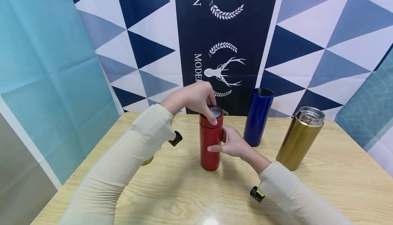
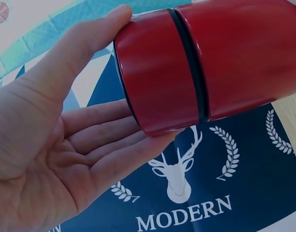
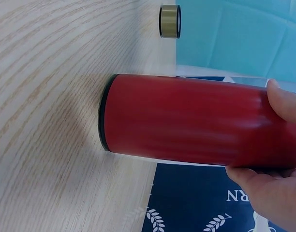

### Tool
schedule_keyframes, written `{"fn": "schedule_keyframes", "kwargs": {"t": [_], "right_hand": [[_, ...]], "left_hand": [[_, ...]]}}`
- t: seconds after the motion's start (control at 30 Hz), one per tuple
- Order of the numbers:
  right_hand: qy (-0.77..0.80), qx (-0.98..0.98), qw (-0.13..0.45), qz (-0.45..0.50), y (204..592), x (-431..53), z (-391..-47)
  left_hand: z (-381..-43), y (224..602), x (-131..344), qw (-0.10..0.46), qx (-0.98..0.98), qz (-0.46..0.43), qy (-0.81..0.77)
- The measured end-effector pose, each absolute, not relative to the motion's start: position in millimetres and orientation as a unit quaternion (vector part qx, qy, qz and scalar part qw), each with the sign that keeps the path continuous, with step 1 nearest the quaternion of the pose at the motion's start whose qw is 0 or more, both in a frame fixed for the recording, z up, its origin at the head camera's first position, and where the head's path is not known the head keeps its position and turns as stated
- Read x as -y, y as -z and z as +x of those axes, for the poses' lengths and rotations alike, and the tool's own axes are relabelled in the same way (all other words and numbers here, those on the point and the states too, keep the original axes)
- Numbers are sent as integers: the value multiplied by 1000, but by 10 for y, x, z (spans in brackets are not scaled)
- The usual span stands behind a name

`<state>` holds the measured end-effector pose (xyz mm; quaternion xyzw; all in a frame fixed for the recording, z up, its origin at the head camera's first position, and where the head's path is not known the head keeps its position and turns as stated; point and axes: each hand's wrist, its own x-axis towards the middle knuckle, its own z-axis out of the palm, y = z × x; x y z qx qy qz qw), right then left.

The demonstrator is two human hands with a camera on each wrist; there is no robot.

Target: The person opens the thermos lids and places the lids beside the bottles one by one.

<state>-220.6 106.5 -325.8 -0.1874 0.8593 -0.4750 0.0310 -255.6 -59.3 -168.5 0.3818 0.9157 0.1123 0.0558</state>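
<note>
In the head view a red thermos (image 1: pixel 210 158) stands upright in the middle, its base at the wooden tabletop. My left hand (image 1: pixel 199 97) reaches over it from above and holds the red lid (image 2: pixel 157 72) by its sides, thumb on one side and fingers on the other. A dark ring shows between lid and body in the left wrist view. Lower down, my right hand (image 1: pixel 234 143) grips the thermos body from the right, its thumb across the front. Most of the right fingers are hidden behind the body.
To the right stand a blue thermos (image 1: pixel 258 119) and a gold thermos (image 1: pixel 297 144), both without lids, the gold one showing a steel mouth. A gold lid (image 3: pixel 169 21) lies on the table (image 1: pixel 172 191), mostly behind my left sleeve in the head view. Patterned cloth hangs behind.
</note>
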Motion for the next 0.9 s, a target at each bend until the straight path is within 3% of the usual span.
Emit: {"fn": "schedule_keyframes", "kwargs": {"t": [0.4,0.9], "right_hand": [[469,-865,37,-175,3251,-1060,-2198],[468,-863,24,-187,3269,-1052,-2205]], "left_hand": [[-2491,1753,579,4,-930,352,-104],[-2396,1763,522,-14,-951,295,-94]]}}
